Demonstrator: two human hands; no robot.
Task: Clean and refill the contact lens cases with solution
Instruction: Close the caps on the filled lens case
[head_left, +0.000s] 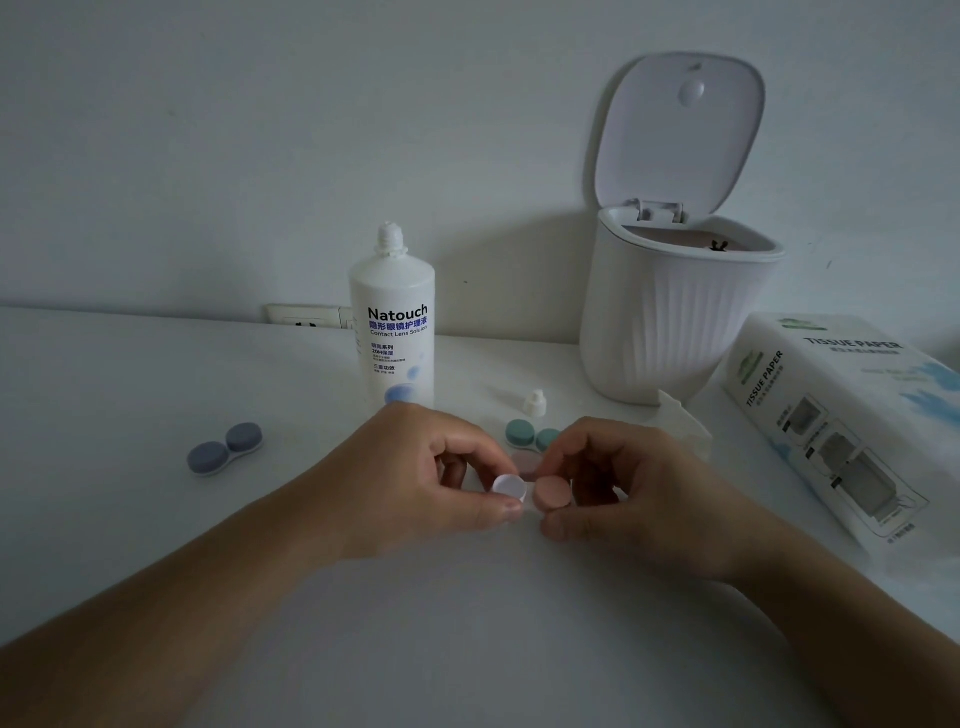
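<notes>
- I am holding the pink lens case (524, 486) just in front of the solution bottle (393, 322): my left hand (415, 478) is pinching its uncapped white well, my right hand (623, 493) is pinching the pink cap (551, 493) on the other well.
- Judging by this, I am unscrewing; emptying and wiping follow.
- Beside the bottle are lying its cap (535, 402), a green case (532, 435) and a blue case (224, 448); right of it, an open bin (670, 322) and a tissue pack (841, 415).
- Nothing is blocking my fingers.

Home tabletop (white): desktop bin (670, 322), tissue pack (841, 415), wall socket (306, 317).

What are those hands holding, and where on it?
A pink contact lens case: left hand pinches its uncapped white well, right hand grips the pink cap.
</notes>
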